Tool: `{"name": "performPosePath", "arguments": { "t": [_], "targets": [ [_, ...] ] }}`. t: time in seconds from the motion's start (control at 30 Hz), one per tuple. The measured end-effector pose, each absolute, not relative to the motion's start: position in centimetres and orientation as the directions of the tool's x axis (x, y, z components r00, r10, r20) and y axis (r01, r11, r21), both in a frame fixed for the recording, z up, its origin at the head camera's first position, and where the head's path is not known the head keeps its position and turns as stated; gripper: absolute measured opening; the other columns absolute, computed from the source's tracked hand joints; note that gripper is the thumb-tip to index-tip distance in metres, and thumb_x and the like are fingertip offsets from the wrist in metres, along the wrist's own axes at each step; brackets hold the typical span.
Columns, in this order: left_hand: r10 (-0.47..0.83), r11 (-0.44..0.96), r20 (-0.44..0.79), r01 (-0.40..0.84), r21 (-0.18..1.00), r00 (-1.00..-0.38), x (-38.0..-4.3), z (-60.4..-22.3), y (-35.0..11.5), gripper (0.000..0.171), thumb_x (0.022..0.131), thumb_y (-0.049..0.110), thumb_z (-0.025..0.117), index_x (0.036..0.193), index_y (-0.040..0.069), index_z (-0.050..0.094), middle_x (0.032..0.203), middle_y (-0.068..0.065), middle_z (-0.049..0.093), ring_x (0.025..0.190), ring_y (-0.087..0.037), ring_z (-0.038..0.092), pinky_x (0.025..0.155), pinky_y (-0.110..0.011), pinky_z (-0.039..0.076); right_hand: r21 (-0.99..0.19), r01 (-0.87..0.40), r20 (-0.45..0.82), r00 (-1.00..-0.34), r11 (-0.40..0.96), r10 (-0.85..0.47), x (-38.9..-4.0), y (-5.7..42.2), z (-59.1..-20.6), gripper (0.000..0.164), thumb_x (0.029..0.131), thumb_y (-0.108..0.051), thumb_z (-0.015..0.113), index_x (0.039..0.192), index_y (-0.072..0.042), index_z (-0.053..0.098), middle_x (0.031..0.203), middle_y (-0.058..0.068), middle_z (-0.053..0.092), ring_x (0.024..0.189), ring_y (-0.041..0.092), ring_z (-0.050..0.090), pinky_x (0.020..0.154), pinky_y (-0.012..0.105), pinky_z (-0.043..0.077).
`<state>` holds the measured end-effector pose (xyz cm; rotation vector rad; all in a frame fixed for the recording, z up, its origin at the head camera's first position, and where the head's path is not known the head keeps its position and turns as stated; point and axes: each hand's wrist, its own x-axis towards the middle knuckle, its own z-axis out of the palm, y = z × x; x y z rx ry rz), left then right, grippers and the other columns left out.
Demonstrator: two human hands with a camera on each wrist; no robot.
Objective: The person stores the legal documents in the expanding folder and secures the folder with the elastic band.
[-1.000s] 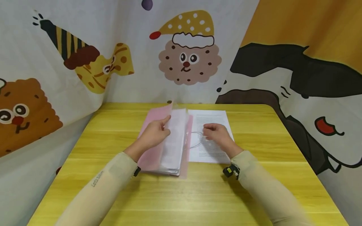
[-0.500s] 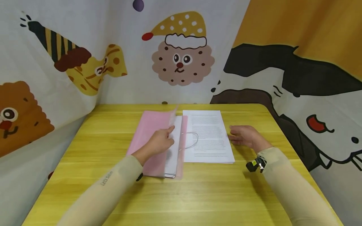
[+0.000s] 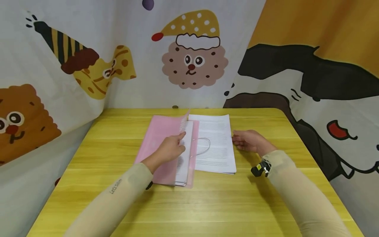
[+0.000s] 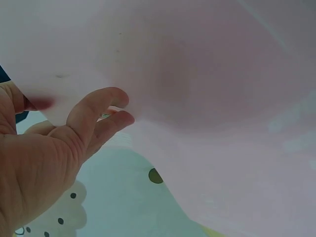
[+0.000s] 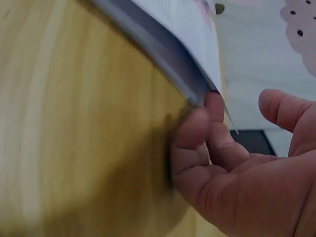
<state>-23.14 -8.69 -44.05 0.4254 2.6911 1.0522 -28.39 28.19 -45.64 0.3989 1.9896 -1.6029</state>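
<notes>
A translucent pink file folder (image 3: pixel 160 131) lies partly open, with a stack of printed papers (image 3: pixel 185 161) inside. My left hand (image 3: pixel 168 148) pinches the edge of its raised cover (image 4: pixel 207 89), the thumb showing through the pink sheet in the left wrist view. A thin curved loop (image 3: pixel 209 144) sticks out from the folder's pink right margin (image 3: pixel 193 154). It lies over a second stack of printed sheets (image 3: pixel 219 158) on the right. At that stack's right edge is my right hand (image 5: pixel 242 173); its fingertips touch the paper edge, one just under the top sheet, and the thumb stands apart.
Everything lies on a yellow wood-grain table (image 3: pixel 189 210). A curtain (image 3: pixel 142 92) with cartoon prints hangs directly behind the table's far edge.
My right hand has left the loop, moved right, then come back to the loose stack, which has slid left toward the folder. The pink cover has swung further right over the inside papers.
</notes>
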Motion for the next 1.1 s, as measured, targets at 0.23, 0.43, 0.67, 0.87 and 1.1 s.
{"name": "performPosePath", "arguments": {
  "t": [0.23, 0.43, 0.67, 0.87, 1.1],
  "targets": [
    [0.336, 0.689, -0.100, 0.172, 0.705, -0.937, -23.2, -44.3, -8.8, 0.074, 0.093, 0.013, 0.056, 0.165, 0.010, 0.039, 0.102, -0.024, 0.067, 0.054, -0.009, 0.021, 0.048, -0.024, 0.025, -0.793, 0.578, -0.600, -0.795, 0.192, -0.091, -28.5, 25.9, -44.6, 0.061, 0.110, -0.041, 0.054, 0.159, -0.006, 0.043, 0.145, 0.013, 0.059, 0.114, 0.022, 0.067, 0.103, 0.039, 0.058],
    [0.332, 0.690, -0.102, 0.168, 0.704, -0.938, -23.4, -44.6, -8.9, 0.074, 0.093, 0.013, 0.056, 0.165, 0.010, 0.039, 0.108, -0.021, 0.070, 0.054, -0.010, 0.024, 0.048, -0.024, 0.027, -0.795, 0.600, -0.607, -0.786, 0.094, -0.116, -28.8, 24.7, -44.6, 0.044, 0.110, -0.040, 0.056, 0.142, -0.010, 0.052, 0.116, 0.003, 0.066, 0.097, 0.015, 0.064, 0.088, 0.031, 0.055],
    [0.327, 0.684, -0.097, 0.165, 0.711, -0.940, -23.3, -44.4, -8.9, 0.074, 0.092, 0.013, 0.056, 0.165, 0.012, 0.040, 0.069, 0.001, 0.040, 0.055, -0.010, 0.022, 0.049, -0.024, 0.026, -0.845, 0.501, -0.527, -0.841, 0.189, -0.127, -28.5, 23.9, -45.4, 0.055, 0.111, -0.028, 0.055, 0.154, 0.005, 0.050, 0.106, 0.000, 0.078, 0.093, 0.010, 0.071, 0.086, 0.027, 0.058],
    [0.333, 0.682, -0.074, 0.186, 0.707, -0.940, -23.3, -43.4, -9.6, 0.075, 0.093, 0.012, 0.054, 0.166, 0.014, 0.038, 0.066, 0.006, 0.035, 0.055, -0.008, 0.021, 0.049, -0.023, 0.024, -0.857, 0.433, -0.452, -0.892, 0.279, -0.002, -28.5, 24.6, -46.3, 0.056, 0.107, -0.021, 0.064, 0.155, 0.004, 0.050, 0.116, 0.007, 0.076, 0.088, 0.009, 0.072, 0.081, 0.027, 0.060],
    [0.315, 0.661, -0.062, 0.172, 0.731, -0.947, -23.3, -41.1, -10.9, 0.074, 0.095, 0.015, 0.053, 0.167, 0.014, 0.036, 0.058, 0.009, 0.028, 0.051, -0.008, 0.024, 0.047, -0.023, 0.026, -0.862, 0.329, -0.317, -0.943, 0.385, 0.095, -27.4, 27.9, -46.6, 0.076, 0.102, -0.022, 0.072, 0.168, -0.007, 0.035, 0.143, 0.025, 0.065, 0.091, 0.007, 0.068, 0.078, 0.023, 0.057]
  ]
}}
